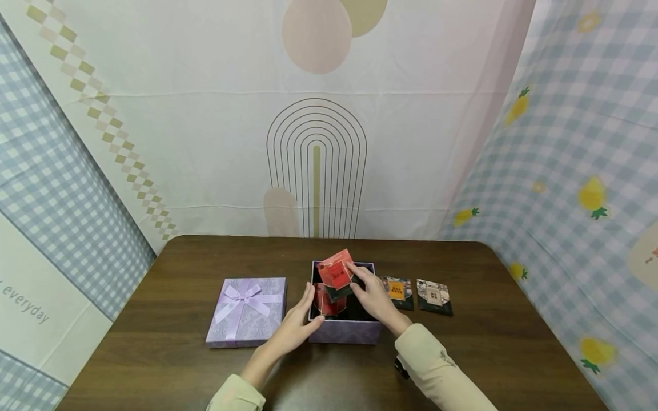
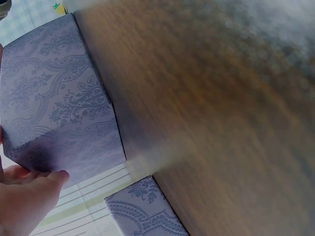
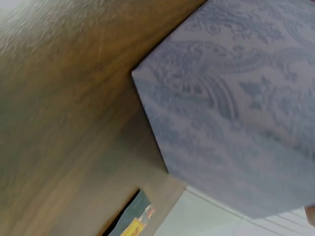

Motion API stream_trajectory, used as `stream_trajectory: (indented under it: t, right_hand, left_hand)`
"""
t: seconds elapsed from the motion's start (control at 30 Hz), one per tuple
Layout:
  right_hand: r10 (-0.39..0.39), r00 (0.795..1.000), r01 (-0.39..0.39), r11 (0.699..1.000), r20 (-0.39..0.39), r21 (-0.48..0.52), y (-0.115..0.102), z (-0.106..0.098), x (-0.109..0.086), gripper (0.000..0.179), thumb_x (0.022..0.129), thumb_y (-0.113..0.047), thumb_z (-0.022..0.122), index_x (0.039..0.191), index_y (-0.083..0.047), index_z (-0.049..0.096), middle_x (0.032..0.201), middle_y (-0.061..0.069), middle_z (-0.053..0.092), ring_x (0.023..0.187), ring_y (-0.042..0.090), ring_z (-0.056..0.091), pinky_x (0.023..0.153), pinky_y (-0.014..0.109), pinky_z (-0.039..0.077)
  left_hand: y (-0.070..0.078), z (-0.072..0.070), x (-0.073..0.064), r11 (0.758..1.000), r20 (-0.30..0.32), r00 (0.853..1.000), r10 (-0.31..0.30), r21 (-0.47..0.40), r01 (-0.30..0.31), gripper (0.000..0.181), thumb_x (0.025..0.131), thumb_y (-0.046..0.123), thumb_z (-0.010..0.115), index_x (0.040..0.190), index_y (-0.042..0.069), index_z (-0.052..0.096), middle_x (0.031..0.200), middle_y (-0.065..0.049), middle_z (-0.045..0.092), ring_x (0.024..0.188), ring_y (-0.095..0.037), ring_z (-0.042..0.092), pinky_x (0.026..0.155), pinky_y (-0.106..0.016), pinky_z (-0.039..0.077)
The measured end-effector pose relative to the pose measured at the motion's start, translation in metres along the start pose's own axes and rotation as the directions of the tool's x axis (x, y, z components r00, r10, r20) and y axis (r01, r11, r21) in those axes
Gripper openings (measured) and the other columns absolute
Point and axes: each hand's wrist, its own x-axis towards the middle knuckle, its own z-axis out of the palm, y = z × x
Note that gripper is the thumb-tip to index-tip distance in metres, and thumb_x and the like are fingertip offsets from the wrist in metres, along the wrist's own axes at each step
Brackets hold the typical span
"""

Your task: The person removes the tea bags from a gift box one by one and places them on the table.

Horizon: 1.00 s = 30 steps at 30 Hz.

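Observation:
A purple patterned gift box (image 1: 343, 332) stands without its lid on the table. My right hand (image 1: 376, 298) pinches a red and dark green square packet (image 1: 336, 273) above the box, tilted. Another red packet (image 1: 329, 302) lies inside, at the left of the dark interior. My left hand (image 1: 294, 326) rests against the box's left side with fairly straight fingers, its thumb at the front corner. In the left wrist view that thumb (image 2: 51, 182) touches the patterned wall (image 2: 59, 98). The right wrist view is mostly filled by the box wall (image 3: 231, 108).
Left of the box lies the purple lid (image 1: 245, 314) with a ribbon bow. To its right on the wooden table (image 1: 493, 354) lie a packet with an orange label (image 1: 397, 291) and one with a beige label (image 1: 434, 297). Patterned cloths (image 1: 205, 142) hang around the table.

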Motion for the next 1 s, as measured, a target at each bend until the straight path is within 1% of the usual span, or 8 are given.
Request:
stream_trajectory:
  t: [0.13,0.27,0.37,0.57,0.63,0.77,0.87,1.0]
  right_hand:
    - [0.034,0.998,-0.031,0.998,-0.045,0.055,0.006,-0.009,0.000,0.048,0.084,0.007,0.056,0.131,0.000,0.048,0.126,0.023,0.051,0.119,0.037,0.045,0.089,0.047,0.043]
    - [0.067,0.994,-0.060,0.995,-0.087,0.085,0.012,-0.021,-0.002,0.046,0.084,0.007,0.057,0.129,0.002,0.049,0.114,0.023,0.057,0.089,0.028,0.058,0.069,0.031,0.049]
    - [0.112,0.988,-0.101,0.990,-0.107,0.100,0.010,-0.031,-0.004,0.044,0.085,0.007,0.056,0.128,0.004,0.049,0.105,0.022,0.058,0.063,0.014,0.049,0.054,0.021,0.041]
    - [0.183,0.974,-0.161,0.974,-0.136,0.162,0.015,-0.051,-0.012,0.044,0.086,0.009,0.052,0.130,0.006,0.046,0.119,0.027,0.053,0.053,0.005,0.043,0.047,0.019,0.037]
    - [0.196,0.970,-0.170,0.969,-0.141,0.178,0.028,-0.055,-0.015,0.045,0.088,0.006,0.052,0.132,0.003,0.044,0.124,0.026,0.051,0.052,0.004,0.039,0.047,0.020,0.036]
    - [0.231,0.957,-0.197,0.961,-0.174,0.193,0.042,-0.067,-0.024,0.045,0.089,0.003,0.051,0.134,0.001,0.043,0.128,0.025,0.048,0.062,0.002,0.047,0.055,0.018,0.043]
    - [0.261,0.944,-0.216,0.951,-0.201,0.220,0.049,-0.076,-0.031,0.045,0.089,0.004,0.051,0.134,0.004,0.042,0.124,0.029,0.049,0.070,0.000,0.053,0.061,0.017,0.048]
    - [0.291,0.928,-0.235,0.941,-0.232,0.241,0.061,-0.092,-0.043,0.045,0.090,0.003,0.049,0.134,0.006,0.040,0.112,0.033,0.052,0.065,0.000,0.054,0.059,0.017,0.050]
  left_hand:
    - [-0.002,0.000,0.000,1.000,-0.002,1.000,-0.002,0.003,0.002,0.071,0.088,0.021,0.056,0.140,-0.010,0.019,0.148,-0.024,0.009,0.131,-0.038,0.025,0.103,-0.053,0.024]
    - [-0.002,0.001,0.000,1.000,-0.006,1.000,-0.001,0.002,0.001,0.071,0.089,0.021,0.056,0.140,-0.010,0.019,0.148,-0.024,0.009,0.131,-0.039,0.025,0.104,-0.053,0.024]
    - [-0.001,0.001,0.001,1.000,-0.009,1.000,-0.001,0.004,0.001,0.070,0.088,0.019,0.056,0.141,-0.009,0.019,0.148,-0.024,0.009,0.131,-0.038,0.025,0.104,-0.052,0.023]
    - [0.001,0.002,0.000,1.000,-0.006,1.000,-0.011,-0.001,0.011,0.069,0.088,0.015,0.057,0.141,-0.007,0.019,0.149,-0.023,0.009,0.132,-0.036,0.024,0.105,-0.051,0.023]
    - [0.000,0.002,0.001,1.000,-0.005,1.000,-0.009,0.002,0.009,0.070,0.088,0.016,0.056,0.141,-0.007,0.019,0.149,-0.023,0.009,0.132,-0.036,0.024,0.105,-0.051,0.023]
    - [0.001,0.002,0.000,1.000,-0.007,1.000,-0.001,0.001,0.001,0.070,0.088,0.018,0.056,0.141,-0.008,0.019,0.148,-0.024,0.009,0.131,-0.037,0.025,0.104,-0.052,0.023]
    - [0.002,0.001,-0.001,1.000,-0.005,1.000,0.000,0.005,0.000,0.070,0.088,0.020,0.056,0.141,-0.008,0.019,0.148,-0.024,0.010,0.132,-0.037,0.024,0.104,-0.052,0.023]
    - [0.002,0.001,0.000,1.000,-0.008,1.000,0.002,0.008,-0.002,0.070,0.088,0.018,0.056,0.141,-0.009,0.019,0.148,-0.024,0.010,0.132,-0.037,0.024,0.104,-0.053,0.023]
